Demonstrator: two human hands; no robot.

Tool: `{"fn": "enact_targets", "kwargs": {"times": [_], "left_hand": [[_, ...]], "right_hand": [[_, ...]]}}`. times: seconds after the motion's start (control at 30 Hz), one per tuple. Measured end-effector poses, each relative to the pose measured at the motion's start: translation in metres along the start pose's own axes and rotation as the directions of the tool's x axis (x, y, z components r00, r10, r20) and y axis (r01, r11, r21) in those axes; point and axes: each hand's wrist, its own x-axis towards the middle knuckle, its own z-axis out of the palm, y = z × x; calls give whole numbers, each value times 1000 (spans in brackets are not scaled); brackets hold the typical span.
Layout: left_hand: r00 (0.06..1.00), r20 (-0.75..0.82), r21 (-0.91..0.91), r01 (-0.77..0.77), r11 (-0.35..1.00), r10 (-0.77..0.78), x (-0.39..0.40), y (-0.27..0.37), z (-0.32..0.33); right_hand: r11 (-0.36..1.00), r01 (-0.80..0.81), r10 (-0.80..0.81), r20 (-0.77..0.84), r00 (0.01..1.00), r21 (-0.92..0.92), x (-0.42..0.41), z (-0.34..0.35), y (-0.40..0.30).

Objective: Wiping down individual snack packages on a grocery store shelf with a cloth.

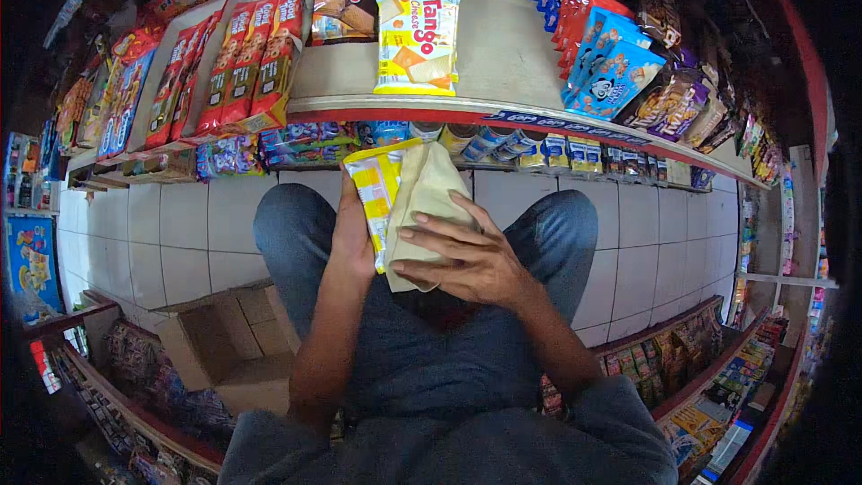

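In front of my lap, my left hand (355,229) grips a yellow and white snack packet (378,192) along its left side. My right hand (465,252) presses a folded cream-coloured cloth (431,195) against the packet, fingers spread over the fabric. The cloth hides the packet's right part. Beyond my hands, a stack of Tango cheese wafer packets (417,40) leans upright on the shelf (505,60). To its left stand dark Tango chocolate packets (345,3).
Red Good Time cookie packs (249,54) fill boxes at the left of the shelf. Blue snack bags (613,77) are at its right. An open cardboard box (222,343) sits on the tiled floor (182,215) to my left. Racks of small packets (663,357) stand behind me on the right.
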Motion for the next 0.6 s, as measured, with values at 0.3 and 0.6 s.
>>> {"fn": "enact_targets", "kwargs": {"times": [0.3, 0.6], "left_hand": [[993, 64, 75, -107, 991, 102, 4, -2, 13], [938, -269, 394, -99, 914, 218, -2, -28, 30]], "right_hand": [[979, -179, 186, -59, 981, 99, -16, -5, 12], [934, -354, 356, -123, 926, 40, -5, -2, 19]]}}
